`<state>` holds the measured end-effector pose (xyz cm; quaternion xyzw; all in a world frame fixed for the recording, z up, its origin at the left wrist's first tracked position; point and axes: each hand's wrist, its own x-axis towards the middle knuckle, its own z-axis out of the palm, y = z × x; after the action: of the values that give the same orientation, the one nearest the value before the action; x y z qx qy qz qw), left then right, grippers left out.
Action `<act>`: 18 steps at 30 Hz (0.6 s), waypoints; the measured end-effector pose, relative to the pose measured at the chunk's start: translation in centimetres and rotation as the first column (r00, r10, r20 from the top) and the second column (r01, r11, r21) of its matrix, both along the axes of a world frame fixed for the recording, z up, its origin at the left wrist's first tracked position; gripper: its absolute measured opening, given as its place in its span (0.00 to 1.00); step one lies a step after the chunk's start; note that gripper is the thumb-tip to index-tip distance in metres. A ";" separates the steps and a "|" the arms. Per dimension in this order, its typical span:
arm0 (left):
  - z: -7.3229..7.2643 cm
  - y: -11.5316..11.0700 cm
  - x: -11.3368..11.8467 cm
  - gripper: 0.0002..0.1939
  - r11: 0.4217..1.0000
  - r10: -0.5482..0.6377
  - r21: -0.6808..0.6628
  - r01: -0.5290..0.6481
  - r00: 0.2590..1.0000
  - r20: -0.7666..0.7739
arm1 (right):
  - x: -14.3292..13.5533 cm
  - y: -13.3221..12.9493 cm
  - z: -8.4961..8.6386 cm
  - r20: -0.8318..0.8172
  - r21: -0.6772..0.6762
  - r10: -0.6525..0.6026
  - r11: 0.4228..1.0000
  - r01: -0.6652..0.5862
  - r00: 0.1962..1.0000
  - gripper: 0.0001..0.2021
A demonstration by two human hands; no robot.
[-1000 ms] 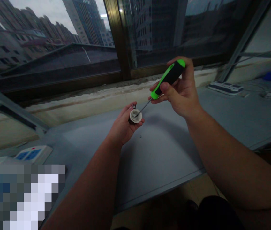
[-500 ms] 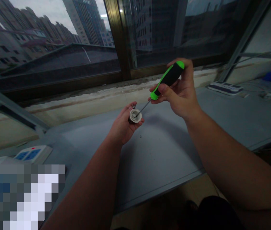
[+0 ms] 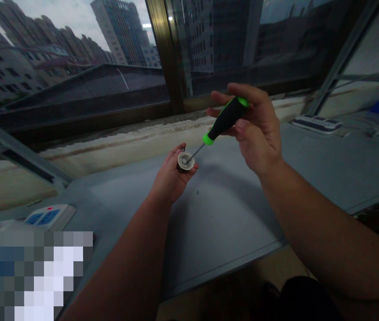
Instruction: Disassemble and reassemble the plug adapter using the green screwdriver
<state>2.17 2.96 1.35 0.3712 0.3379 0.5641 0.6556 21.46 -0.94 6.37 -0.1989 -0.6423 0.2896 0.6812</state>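
Note:
My left hand (image 3: 171, 178) is closed around a small white round lamp holder (image 3: 182, 159), its hollow side turned up toward me. A short dark piece, maybe a wire, sticks up by the fingertips. My right hand (image 3: 261, 145) has a black and green screwdriver (image 3: 226, 119) between thumb and fingers, with some fingers lifted off the handle. The thin shaft slants down to the left and its tip is inside the lamp holder. What the tip touches in there is too small to tell.
Both hands are above a grey table (image 3: 229, 232) set against a window wall. A white power strip (image 3: 316, 124) lies at the right, and a white socket box (image 3: 53, 216) with blue outlets at the left. Metal frame bars (image 3: 18, 151) rise by the window.
The screwdriver handle has shifted left and down and turned. My right fingers have loosened and spread from their wrap around it. My left hand and the lamp holder have hardly moved.

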 end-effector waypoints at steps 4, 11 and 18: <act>0.2 -0.1 0.0 0.17 1.000 0.018 -0.020 -0.018 1.000 0.024 | -0.5 0.0 -0.2 0.062 0.025 -0.161 0.987 0.160 0.985 0.22; 0.1 -0.4 0.4 0.13 1.000 -0.029 0.002 0.029 0.999 0.035 | -1.2 0.8 -1.5 -0.084 0.160 -0.396 0.900 0.405 0.914 0.21; 0.3 -0.4 0.4 0.11 1.000 -0.004 -0.030 0.006 0.997 0.074 | -1.4 -0.4 -0.8 -0.093 0.167 -0.189 0.965 0.202 0.978 0.15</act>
<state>2.55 2.60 1.70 0.3410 0.3208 0.5707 0.6746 20.06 -1.33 5.53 -0.1893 -0.6160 0.1705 0.7454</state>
